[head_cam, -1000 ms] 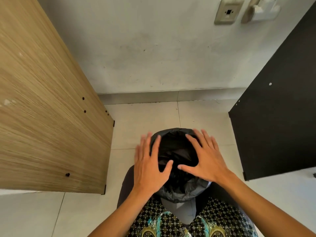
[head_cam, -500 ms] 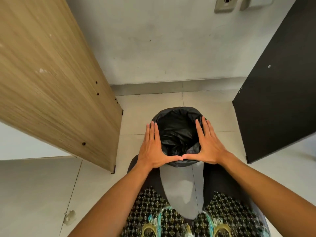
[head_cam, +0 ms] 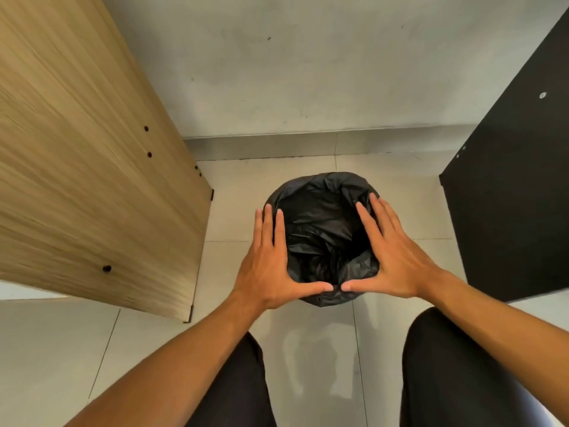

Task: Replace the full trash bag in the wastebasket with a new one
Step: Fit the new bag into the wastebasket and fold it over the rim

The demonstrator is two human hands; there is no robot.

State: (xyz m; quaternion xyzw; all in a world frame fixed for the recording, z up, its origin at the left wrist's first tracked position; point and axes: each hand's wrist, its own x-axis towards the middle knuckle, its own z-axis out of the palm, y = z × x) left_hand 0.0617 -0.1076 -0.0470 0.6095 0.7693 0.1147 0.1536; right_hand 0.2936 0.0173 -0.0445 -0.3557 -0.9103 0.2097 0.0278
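Black, crinkled plastic sits under both of your palms: your left hand (head_cam: 267,266) and right hand (head_cam: 392,257) lie flat with straight fingers on either side of the trash bag (head_cam: 320,229), thumbs pointing inward and almost meeting at the near edge. Neither hand grips anything; you are only pressing the film against the rim. The bag lines the round wastebasket (head_cam: 320,298), whose own wall is almost wholly hidden by the folded-over plastic, and it stands on the pale tiled floor (head_cam: 308,349) between your dark-trousered legs and the grey wall (head_cam: 308,72).

The film looks thin, glossy and slack, bunched in folds inside the opening. It will likely slip if the overlap around the rim is shallow, and the far edge, where no hand rests, is the place it could slide back in. Pressing hard on the near side alone could tip so light a basket toward you on the smooth tile. Whether the bag reaches the bottom you cannot tell; the interior is too dark.

A wood-grain panel (head_cam: 92,164) stands to the left, a matte black panel (head_cam: 517,195) to the right.
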